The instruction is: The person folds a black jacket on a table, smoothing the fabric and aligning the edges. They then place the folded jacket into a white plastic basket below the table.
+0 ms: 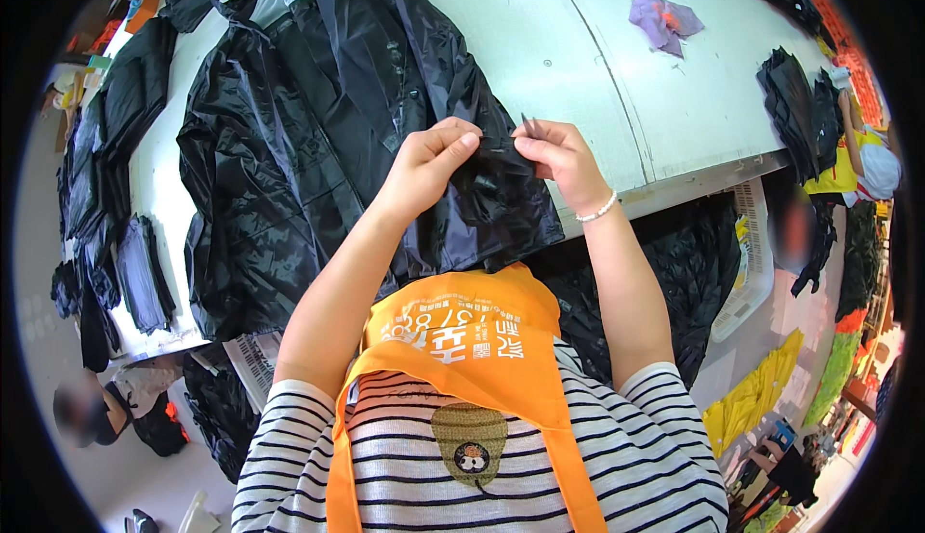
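A shiny black jacket (289,147) lies spread over the white table in front of me, its near part hanging over the table's edge at my apron. My left hand (424,169) is closed, thumb and fingers pinching an edge of the jacket's black fabric. Just to the right, my right hand (570,165) is closed around small thread snips (529,127), whose dark pointed blades stick up past the fingers. Its fingertips are close to the same piece of fabric; whether they also grip it, I cannot tell.
A purple cloth scrap (665,22) lies on the white table (540,13). Folded black garments (125,119) line the left edge, more (790,99) the right. Below the table, a white crate (756,263) stands beside heaped black garments (674,273). Other people are at left and right.
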A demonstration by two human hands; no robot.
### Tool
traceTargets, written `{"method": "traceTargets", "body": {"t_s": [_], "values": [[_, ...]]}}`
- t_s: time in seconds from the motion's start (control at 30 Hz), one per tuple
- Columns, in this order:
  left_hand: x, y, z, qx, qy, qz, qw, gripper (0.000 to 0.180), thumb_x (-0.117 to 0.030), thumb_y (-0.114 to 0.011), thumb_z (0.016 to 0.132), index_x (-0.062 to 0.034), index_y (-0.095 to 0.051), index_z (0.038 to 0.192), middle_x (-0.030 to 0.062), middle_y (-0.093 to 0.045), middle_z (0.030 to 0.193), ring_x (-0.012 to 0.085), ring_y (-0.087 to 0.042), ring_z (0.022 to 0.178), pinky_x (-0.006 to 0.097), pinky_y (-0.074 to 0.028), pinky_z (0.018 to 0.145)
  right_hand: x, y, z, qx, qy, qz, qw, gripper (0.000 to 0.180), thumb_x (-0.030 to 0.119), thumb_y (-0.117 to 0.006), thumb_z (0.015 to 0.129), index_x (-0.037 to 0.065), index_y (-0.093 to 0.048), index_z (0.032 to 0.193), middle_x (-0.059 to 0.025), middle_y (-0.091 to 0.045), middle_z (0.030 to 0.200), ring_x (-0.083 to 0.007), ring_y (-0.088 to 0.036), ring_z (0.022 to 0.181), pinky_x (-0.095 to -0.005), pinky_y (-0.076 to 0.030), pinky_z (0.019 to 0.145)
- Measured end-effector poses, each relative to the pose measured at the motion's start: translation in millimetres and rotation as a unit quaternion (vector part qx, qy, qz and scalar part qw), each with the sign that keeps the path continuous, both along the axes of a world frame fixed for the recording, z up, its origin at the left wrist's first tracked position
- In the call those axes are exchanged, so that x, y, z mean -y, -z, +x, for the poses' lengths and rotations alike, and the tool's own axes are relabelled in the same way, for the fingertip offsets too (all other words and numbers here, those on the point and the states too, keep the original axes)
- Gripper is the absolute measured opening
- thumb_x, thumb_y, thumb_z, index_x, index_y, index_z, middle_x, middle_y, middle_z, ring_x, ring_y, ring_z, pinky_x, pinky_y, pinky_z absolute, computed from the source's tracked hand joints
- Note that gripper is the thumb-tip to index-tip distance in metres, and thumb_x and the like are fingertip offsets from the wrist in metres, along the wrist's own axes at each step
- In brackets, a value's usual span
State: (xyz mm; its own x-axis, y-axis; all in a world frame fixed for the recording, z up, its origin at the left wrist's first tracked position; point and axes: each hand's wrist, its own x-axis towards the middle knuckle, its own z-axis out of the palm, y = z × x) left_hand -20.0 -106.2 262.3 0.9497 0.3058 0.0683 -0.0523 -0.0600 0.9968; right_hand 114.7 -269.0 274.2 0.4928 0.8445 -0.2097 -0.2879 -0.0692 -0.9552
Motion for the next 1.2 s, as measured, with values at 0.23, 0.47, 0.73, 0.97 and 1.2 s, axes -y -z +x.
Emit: {"method": "traceTargets", "body": {"t_s": [0.23, 0.47, 0.73, 0.97, 1.2], "values": [[5, -23, 0, -0.074, -0.002, -0.197, 0.978, 0.030, -0.021, -0.052, 0.097, 0.0054, -0.064, 0.098, 0.0001, -0.062, 0.096, 0.0062, -0.055, 0.088, 0.022, -0.042, 0.083, 2, -17, 0, 0.167, 0.041, 0.038, 0.984, 0.013, 0.009, -0.066, 0.083, 0.003, -0.067, 0.094, 0.0045, -0.057, 0.082, -0.0009, -0.042, 0.059, -0.0167, -0.031, 0.051], [7, -26, 6, -0.139, -0.005, -0.125, 0.982, 0.028, -0.021, -0.052, 0.096, 0.0040, -0.065, 0.100, -0.0004, -0.064, 0.093, 0.0052, -0.055, 0.086, 0.021, -0.042, 0.082, -5, -28, -21, 0.432, 0.074, 0.078, 0.896, 0.019, -0.002, -0.073, 0.073, 0.004, -0.065, 0.088, -0.0050, -0.057, 0.083, -0.0119, -0.056, 0.062, -0.0232, -0.046, 0.055], [12, -36, 3, -0.121, -0.050, 0.086, 0.988, 0.026, -0.019, -0.075, 0.076, 0.0010, -0.068, 0.091, 0.0041, -0.065, 0.077, 0.0069, -0.053, 0.070, 0.024, -0.044, 0.064, -6, -20, -24, 0.301, 0.079, 0.001, 0.950, 0.012, 0.006, -0.067, 0.083, -0.001, -0.058, 0.085, -0.0052, -0.056, 0.073, -0.0093, -0.050, 0.059, -0.0241, -0.042, 0.055], [11, -36, 0, -0.113, -0.097, 0.047, 0.988, 0.021, -0.014, -0.071, 0.080, 0.0035, -0.068, 0.092, 0.0036, -0.067, 0.074, 0.0055, -0.054, 0.066, 0.022, -0.044, 0.060, 9, -35, -23, 0.274, 0.112, 0.010, 0.955, 0.026, 0.018, -0.066, 0.088, 0.003, -0.052, 0.103, -0.0082, -0.056, 0.085, -0.0113, -0.055, 0.072, -0.0230, -0.045, 0.065], [15, -42, 6, -0.114, -0.082, 0.035, 0.989, 0.021, -0.013, -0.072, 0.080, 0.0035, -0.070, 0.092, 0.0033, -0.068, 0.076, 0.0047, -0.055, 0.068, 0.021, -0.045, 0.062, 17, -33, -27, 0.452, 0.085, -0.030, 0.887, 0.021, 0.019, -0.068, 0.085, 0.004, -0.056, 0.092, -0.0092, -0.059, 0.088, -0.0242, -0.064, 0.073, -0.0309, -0.052, 0.062]]}}
